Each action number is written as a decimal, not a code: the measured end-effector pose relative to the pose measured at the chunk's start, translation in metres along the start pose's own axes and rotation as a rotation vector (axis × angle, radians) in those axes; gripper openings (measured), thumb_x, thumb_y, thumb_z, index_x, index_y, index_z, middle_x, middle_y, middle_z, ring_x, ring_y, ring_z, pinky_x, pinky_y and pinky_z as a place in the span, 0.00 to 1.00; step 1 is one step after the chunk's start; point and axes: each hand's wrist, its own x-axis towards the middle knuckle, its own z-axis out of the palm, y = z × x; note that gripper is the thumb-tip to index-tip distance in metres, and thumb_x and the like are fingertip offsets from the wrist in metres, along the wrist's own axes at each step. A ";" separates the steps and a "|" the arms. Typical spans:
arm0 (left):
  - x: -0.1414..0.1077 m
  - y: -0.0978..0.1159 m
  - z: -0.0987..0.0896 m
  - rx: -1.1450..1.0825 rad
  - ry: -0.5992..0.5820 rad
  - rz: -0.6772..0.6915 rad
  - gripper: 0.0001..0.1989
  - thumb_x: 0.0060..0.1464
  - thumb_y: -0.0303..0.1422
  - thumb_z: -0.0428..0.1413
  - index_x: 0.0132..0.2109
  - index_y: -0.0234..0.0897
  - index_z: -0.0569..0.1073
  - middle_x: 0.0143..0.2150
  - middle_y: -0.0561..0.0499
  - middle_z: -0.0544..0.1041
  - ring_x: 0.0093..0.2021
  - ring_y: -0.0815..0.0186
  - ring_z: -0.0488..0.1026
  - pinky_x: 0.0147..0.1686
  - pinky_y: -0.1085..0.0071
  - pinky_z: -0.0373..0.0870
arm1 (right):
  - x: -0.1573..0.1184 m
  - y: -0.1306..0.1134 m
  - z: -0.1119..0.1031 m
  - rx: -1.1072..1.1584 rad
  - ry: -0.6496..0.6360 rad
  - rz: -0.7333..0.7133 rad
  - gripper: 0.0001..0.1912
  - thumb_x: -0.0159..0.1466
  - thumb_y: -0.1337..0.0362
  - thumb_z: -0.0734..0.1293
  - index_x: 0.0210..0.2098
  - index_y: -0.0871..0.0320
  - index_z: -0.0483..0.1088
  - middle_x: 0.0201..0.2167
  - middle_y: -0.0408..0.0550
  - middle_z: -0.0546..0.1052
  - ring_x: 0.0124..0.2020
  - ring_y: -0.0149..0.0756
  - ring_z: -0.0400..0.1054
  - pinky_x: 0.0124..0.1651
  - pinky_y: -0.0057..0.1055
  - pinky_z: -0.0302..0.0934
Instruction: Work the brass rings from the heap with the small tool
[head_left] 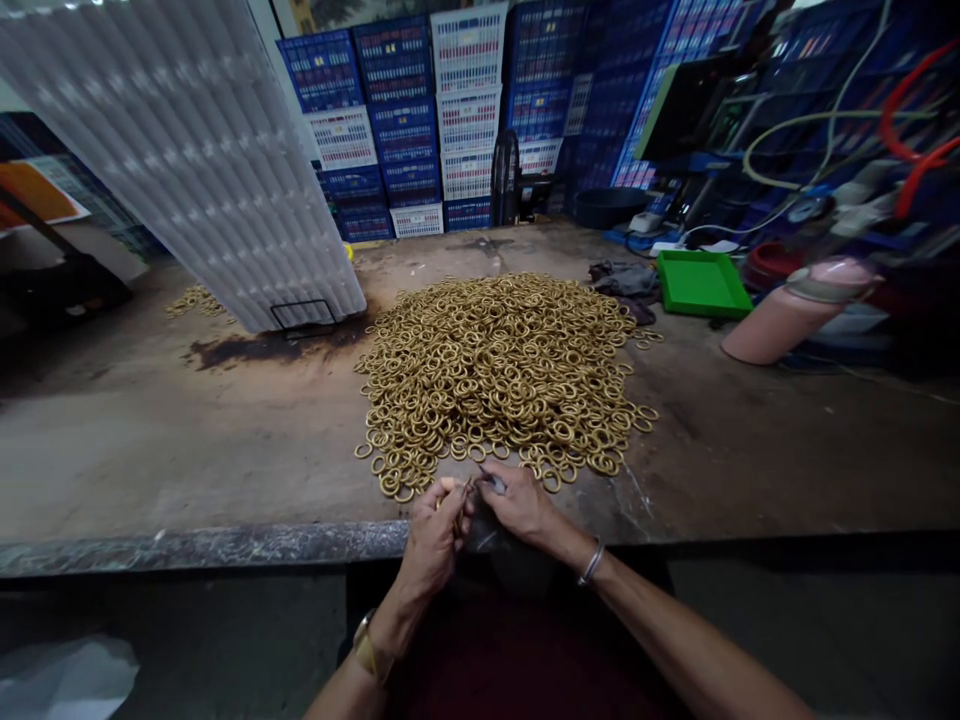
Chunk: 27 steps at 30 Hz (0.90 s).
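A broad heap of brass-coloured rings [510,360] lies in front of me on the table. At the heap's near edge my left hand [439,530] is closed, its thumb and fingers pinching a ring [470,483] that shows only in part. My right hand [525,508] meets it from the right, closed around a small thin tool [491,481] with a dark narrow tip. The tip points toward the ring at the left fingertips; whether they touch I cannot tell. Most of the tool is hidden by my fingers.
The table [247,450] has a worn front edge. A tall white ribbed stack [217,170] leans at left. A green tray [703,283], a pink bottle [795,312] and a dark cloth [624,280] lie right. Blue and white crates [405,130] stand behind.
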 end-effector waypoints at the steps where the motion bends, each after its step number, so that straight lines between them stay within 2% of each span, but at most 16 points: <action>1: 0.000 0.000 0.000 0.011 0.004 0.007 0.15 0.46 0.43 0.56 0.29 0.35 0.66 0.22 0.57 0.65 0.16 0.78 0.56 0.14 0.81 0.46 | -0.003 0.000 0.000 -0.041 -0.030 -0.050 0.08 0.55 0.69 0.58 0.24 0.58 0.67 0.19 0.41 0.68 0.21 0.27 0.58 0.25 0.23 0.49; 4: 0.002 -0.003 -0.001 0.056 0.007 0.028 0.15 0.47 0.44 0.55 0.28 0.35 0.66 0.20 0.57 0.64 0.16 0.78 0.55 0.14 0.81 0.46 | -0.008 -0.003 0.001 -0.154 -0.092 -0.120 0.08 0.54 0.71 0.58 0.26 0.58 0.68 0.20 0.42 0.70 0.21 0.28 0.60 0.25 0.23 0.47; 10: 0.003 -0.009 -0.005 0.115 0.027 0.063 0.15 0.49 0.43 0.54 0.27 0.35 0.65 0.19 0.58 0.63 0.16 0.78 0.54 0.16 0.80 0.47 | -0.008 -0.002 0.003 -0.324 -0.111 -0.118 0.07 0.53 0.71 0.59 0.26 0.58 0.68 0.19 0.43 0.70 0.21 0.29 0.59 0.25 0.25 0.43; 14: -0.009 0.000 -0.002 0.066 -0.050 0.053 0.14 0.49 0.42 0.54 0.28 0.35 0.66 0.20 0.58 0.64 0.16 0.78 0.55 0.15 0.80 0.47 | -0.002 0.003 -0.001 -0.419 -0.101 -0.047 0.11 0.54 0.70 0.58 0.33 0.57 0.69 0.22 0.44 0.72 0.23 0.31 0.62 0.26 0.26 0.44; 17: -0.017 0.009 0.000 -0.054 -0.122 -0.001 0.13 0.49 0.41 0.55 0.30 0.35 0.66 0.22 0.57 0.65 0.16 0.78 0.56 0.15 0.80 0.47 | 0.006 0.006 -0.005 -0.480 -0.065 -0.016 0.13 0.55 0.70 0.58 0.38 0.57 0.67 0.25 0.45 0.74 0.26 0.32 0.65 0.27 0.26 0.46; 21: -0.013 0.010 -0.004 -0.232 -0.101 -0.065 0.15 0.47 0.42 0.56 0.30 0.34 0.64 0.28 0.54 0.69 0.17 0.79 0.57 0.13 0.81 0.47 | 0.017 0.000 -0.005 -0.542 0.011 0.118 0.11 0.60 0.66 0.57 0.42 0.57 0.64 0.29 0.47 0.75 0.30 0.33 0.68 0.31 0.26 0.49; 24: -0.008 0.004 -0.010 -0.275 -0.083 -0.108 0.15 0.47 0.41 0.57 0.30 0.33 0.64 0.31 0.50 0.71 0.17 0.79 0.57 0.12 0.82 0.46 | 0.023 -0.007 -0.002 -0.630 -0.002 0.193 0.12 0.61 0.62 0.58 0.43 0.58 0.62 0.32 0.50 0.75 0.32 0.36 0.69 0.32 0.27 0.50; 27: -0.006 -0.001 -0.014 -0.299 -0.080 -0.118 0.13 0.47 0.38 0.57 0.30 0.33 0.63 0.31 0.51 0.71 0.17 0.79 0.57 0.12 0.82 0.47 | 0.027 -0.009 0.002 -0.675 -0.014 0.206 0.10 0.60 0.63 0.58 0.42 0.57 0.63 0.32 0.50 0.75 0.33 0.37 0.69 0.31 0.27 0.50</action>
